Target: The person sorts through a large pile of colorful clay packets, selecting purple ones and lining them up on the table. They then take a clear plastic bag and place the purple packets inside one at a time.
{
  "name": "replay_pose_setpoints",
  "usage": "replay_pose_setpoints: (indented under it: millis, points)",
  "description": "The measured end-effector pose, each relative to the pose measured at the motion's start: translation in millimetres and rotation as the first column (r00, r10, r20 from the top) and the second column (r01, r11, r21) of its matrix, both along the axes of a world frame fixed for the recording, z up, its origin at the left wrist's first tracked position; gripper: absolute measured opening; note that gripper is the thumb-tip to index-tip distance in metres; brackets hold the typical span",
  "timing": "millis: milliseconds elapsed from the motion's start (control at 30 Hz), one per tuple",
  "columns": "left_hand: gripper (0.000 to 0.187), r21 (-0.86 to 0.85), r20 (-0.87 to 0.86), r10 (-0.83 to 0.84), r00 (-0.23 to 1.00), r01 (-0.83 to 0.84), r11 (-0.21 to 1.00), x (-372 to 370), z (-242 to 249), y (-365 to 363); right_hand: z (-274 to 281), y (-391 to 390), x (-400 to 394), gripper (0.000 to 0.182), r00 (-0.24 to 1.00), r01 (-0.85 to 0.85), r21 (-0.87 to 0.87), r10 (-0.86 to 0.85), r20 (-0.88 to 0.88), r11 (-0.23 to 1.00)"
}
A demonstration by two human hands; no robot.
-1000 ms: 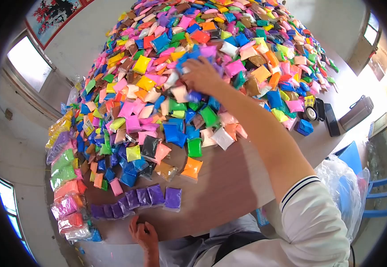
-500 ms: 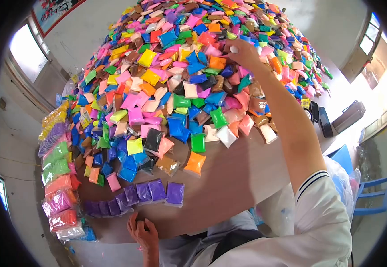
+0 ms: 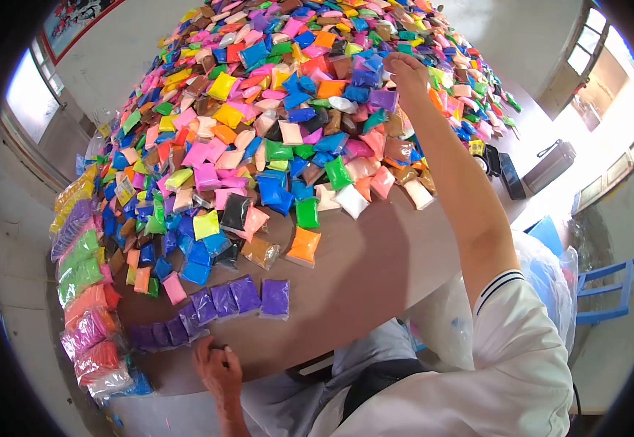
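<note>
My right hand [image 3: 409,79] had shifted right across the pile [image 3: 222,86] to blue packs [image 3: 366,77], its grip indiscernible, while my left hand [image 3: 220,373], thumb and fingers apart, lay beside near-left purple packs [image 3: 245,295].

Open tabletop [image 3: 353,269] lies right of the purple packets [image 3: 244,295]; the heap [image 3: 278,151] blocks beyond

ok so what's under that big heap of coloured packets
The heap of multicoloured plastic packets rests on a brown tabletop, seen along its near edge. Anything deeper under the outer packets is covered and can't be seen.
</note>
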State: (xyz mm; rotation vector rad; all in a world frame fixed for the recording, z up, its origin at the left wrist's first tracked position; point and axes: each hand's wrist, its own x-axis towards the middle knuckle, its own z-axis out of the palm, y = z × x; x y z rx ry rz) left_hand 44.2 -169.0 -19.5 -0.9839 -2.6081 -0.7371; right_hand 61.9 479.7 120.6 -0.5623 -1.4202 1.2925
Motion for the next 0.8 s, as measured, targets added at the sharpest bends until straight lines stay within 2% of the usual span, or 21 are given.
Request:
replay_pose_setpoints:
  millis: [33, 67, 167, 200, 267, 333, 367, 433, 500, 567, 633, 733, 800]
  points:
    - [0.017, -0.005, 0.009, 0.019, 1.000, -0.019, 1.000, -7, 2, -8, 2, -10, 5, 0.022, 0.998, 0.009, -0.015, -0.009, -0.057, 1.000]
    - [0.017, -0.010, 0.016, 0.042, 0.999, -0.042, 0.999, -15, 3, -16, 5, -21, 10, 0.023, 0.998, 0.056, -0.035, -0.057, -0.026, 0.998]
    - [0.016, -0.054, -0.072, 0.159, 0.985, -0.163, 0.985, -33, -6, -46, -15, -30, 16, 0.021, 0.998, -0.008, 0.047, 0.010, -0.058, 0.999]
    - [0.018, 0.012, -0.101, 0.191, 0.976, -0.191, 0.982, -38, -16, -55, -19, -44, 16, 0.021, 0.999, -0.026, 0.106, 0.031, -0.042, 0.994]
    - [0.019, 0.109, -0.032, 0.292, 0.956, -0.287, 0.952, -37, -26, -57, -26, -75, 11, 0.021, 0.996, -0.085, 0.197, 0.075, 0.055, 0.977]
    - [0.020, 0.003, -0.137, 0.271, 0.953, -0.273, 0.962, -34, -16, -50, -38, -102, 2, 0.021, 0.975, -0.163, 0.259, 0.114, 0.192, 0.952]
    - [0.020, -0.001, -0.134, 0.282, 0.950, -0.285, 0.959, -33, -14, -49, -40, -120, -5, 0.021, 0.956, -0.221, 0.315, 0.141, 0.258, 0.923]
    - [0.021, 0.001, -0.121, 0.287, 0.950, -0.289, 0.957, -32, -13, -47, -43, -162, -18, 0.022, 0.908, -0.326, 0.424, 0.154, 0.390, 0.845]
    - [0.020, -0.005, -0.129, 0.289, 0.949, -0.292, 0.956, -30, -10, -44, -54, -200, -36, 0.026, 0.903, -0.379, 0.555, 0.166, 0.395, 0.740]
    - [0.019, -0.006, -0.117, 0.289, 0.950, -0.291, 0.957, -31, -11, -45, -49, -243, -52, 0.027, 0.898, -0.414, 0.698, 0.137, 0.417, 0.585]
    - [0.018, -0.011, -0.147, 0.280, 0.949, -0.285, 0.959, -31, -11, -45, -52, -271, -74, 0.035, 0.840, -0.541, 0.722, 0.232, 0.491, 0.430]
    - [0.017, -0.015, -0.155, 0.278, 0.948, -0.284, 0.959, -32, -11, -43, -68, -309, -110, 0.047, 0.855, -0.517, 0.808, 0.121, 0.505, 0.282]
    - [0.017, -0.016, -0.146, 0.285, 0.947, -0.290, 0.957, -31, -8, -44, -73, -329, -130, 0.054, 0.842, -0.539, 0.817, 0.129, 0.523, 0.204]
